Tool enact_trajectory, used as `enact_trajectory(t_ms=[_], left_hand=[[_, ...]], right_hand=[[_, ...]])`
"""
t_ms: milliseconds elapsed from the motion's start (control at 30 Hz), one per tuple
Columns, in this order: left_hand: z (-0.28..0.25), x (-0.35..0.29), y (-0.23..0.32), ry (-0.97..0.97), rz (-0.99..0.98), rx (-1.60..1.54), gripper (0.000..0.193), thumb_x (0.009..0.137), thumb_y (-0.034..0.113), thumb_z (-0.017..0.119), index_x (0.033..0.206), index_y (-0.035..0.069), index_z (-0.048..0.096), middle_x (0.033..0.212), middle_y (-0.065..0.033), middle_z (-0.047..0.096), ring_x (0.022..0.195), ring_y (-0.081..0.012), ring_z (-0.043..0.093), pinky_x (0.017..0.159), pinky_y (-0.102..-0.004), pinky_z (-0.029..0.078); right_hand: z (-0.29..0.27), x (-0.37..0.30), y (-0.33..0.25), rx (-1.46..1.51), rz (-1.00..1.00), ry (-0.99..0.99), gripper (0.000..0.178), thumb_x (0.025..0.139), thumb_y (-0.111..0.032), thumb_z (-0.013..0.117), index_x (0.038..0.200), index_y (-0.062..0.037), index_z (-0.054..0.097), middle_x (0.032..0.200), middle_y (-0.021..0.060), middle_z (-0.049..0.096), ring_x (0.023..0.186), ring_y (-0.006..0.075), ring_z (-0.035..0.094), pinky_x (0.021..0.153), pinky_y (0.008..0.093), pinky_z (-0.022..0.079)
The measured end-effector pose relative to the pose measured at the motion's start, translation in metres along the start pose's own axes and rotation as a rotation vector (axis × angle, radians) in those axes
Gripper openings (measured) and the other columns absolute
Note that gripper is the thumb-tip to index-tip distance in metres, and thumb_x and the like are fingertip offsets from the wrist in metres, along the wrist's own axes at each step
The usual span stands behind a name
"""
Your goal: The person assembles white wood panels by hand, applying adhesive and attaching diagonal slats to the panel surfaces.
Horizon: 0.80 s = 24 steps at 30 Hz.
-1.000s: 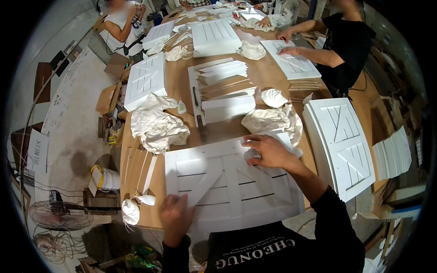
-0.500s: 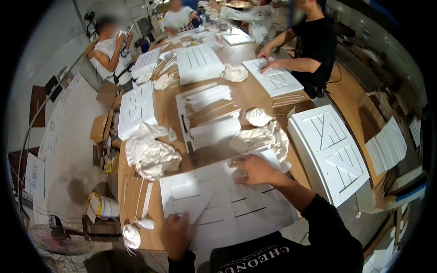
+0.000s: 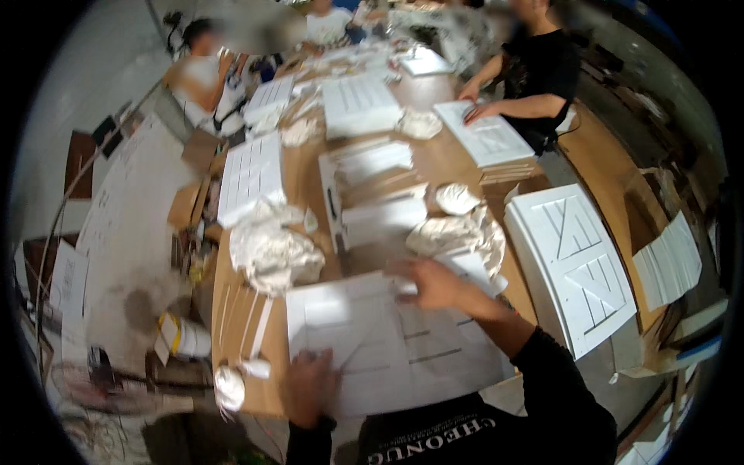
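Note:
A white panel (image 3: 372,380) with dark slots and a slanted strip lies in front of me at the table's near end. My left hand (image 3: 311,387) is over its near left corner, the fingers smeared by motion. Near the far edge, right of the middle, my right hand (image 3: 434,285) rests on or just above the panel. Its fingers point left and are blurred too; I cannot make out whether anything pale is under them. Just beyond the panel lie crumpled white cloths, one on the left (image 3: 271,248) and one on the right (image 3: 461,236).
To my right stands a stack of white slotted panels (image 3: 577,267). White strips (image 3: 384,217) fill the table's middle; thin strips (image 3: 260,325) and a small white bundle (image 3: 229,387) lie left. Across the table, a person in black (image 3: 535,74) has both hands on another panel (image 3: 484,136).
The whole scene has shifted a little to the right in the view. Both my hands remain at the panel, more blurred than before.

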<state>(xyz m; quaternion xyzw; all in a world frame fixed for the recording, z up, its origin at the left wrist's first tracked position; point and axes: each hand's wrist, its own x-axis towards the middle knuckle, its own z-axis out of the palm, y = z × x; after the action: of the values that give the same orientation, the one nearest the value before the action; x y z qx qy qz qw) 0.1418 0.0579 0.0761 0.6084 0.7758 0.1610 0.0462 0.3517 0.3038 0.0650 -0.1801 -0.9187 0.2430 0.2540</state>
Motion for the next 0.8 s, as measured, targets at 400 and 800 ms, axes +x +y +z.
enact_trajectory(t_ms=[400, 800], left_hand=[[-0.005, 0.003, -0.003, 0.013, 0.030, 0.051, 0.042, 0.063, 0.014, 0.074, 0.105, 0.010, 0.067, 0.083, -0.0103, 0.056, 0.081, -0.0279, 0.057, 0.068, -0.0402, 0.043], [-0.011, 0.006, -0.006, -0.022, 0.052, 0.004, 0.045, 0.061, 0.012, 0.075, 0.106, 0.008, 0.065, 0.082, -0.0125, 0.054, 0.079, -0.0305, 0.055, 0.068, -0.0404, 0.043]], right_hand=[[0.075, 0.023, -0.054, 0.057, -0.283, -0.234, 0.046, 0.076, -0.027, 0.071, 0.117, -0.0130, 0.056, 0.127, 0.0099, 0.052, 0.123, 0.0274, 0.045, 0.105, 0.0512, 0.030], [0.097, 0.025, -0.088, 0.132, -0.151, -0.403, 0.053, 0.074, -0.030, 0.071, 0.119, -0.0063, 0.053, 0.129, 0.0120, 0.049, 0.129, 0.0285, 0.039, 0.106, 0.0488, 0.031]])
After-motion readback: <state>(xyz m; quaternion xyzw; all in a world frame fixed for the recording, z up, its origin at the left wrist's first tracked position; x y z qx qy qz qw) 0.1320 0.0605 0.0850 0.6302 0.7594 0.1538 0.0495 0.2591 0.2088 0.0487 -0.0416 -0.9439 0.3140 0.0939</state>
